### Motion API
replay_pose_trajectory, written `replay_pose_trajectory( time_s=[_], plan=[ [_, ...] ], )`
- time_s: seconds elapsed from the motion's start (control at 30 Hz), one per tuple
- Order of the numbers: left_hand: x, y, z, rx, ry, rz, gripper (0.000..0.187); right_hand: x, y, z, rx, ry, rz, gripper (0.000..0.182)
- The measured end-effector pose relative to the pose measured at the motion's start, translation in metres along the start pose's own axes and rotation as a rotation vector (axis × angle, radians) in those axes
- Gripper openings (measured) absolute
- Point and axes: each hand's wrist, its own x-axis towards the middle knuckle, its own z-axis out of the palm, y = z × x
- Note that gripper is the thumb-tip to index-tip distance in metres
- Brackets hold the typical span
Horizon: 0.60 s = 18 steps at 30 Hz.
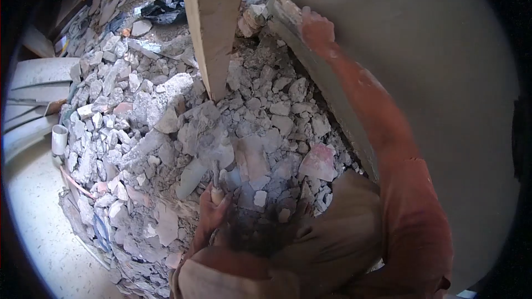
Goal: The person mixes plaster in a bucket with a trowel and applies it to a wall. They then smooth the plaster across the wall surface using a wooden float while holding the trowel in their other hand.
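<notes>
Low in the middle, my left hand (pixel 209 213) is closed around the light wooden handle of a trowel (pixel 217 195). Its grey, mortar-coated blade blends into the rubble behind it, so its outline is hard to make out. My right arm stretches up along the smooth grey plastered wall (pixel 421 50). At the wall's upper left edge my right hand (pixel 318 29) grips a pale, plaster-smeared float (pixel 288 10), which lies against that edge. My palm and the float's handle are mostly hidden.
Broken rubble (pixel 149 105) covers the ground around my legs. An upright wooden board (pixel 213 27) stands in it ahead of me. On the left are curved pale panels (pixel 41 86), a white pipe piece (pixel 59 139) and light flooring (pixel 39 216). A black plastic bag (pixel 166 8) lies farther back.
</notes>
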Motion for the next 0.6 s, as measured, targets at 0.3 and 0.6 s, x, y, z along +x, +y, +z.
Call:
replay_pose_trajectory(
  time_s=[0.3,0.6],
  plan=[
    [-0.013,-0.021,-0.012,-0.088,-0.009,-0.112,0.024,-0.001,-0.006,0.026,0.014,-0.049,-0.002,0.026],
    [-0.011,-0.011,-0.013,-0.044,0.017,-0.099,0.025,0.004,-0.001,0.024,-0.01,-0.073,-0.006,0.025]
  ],
)
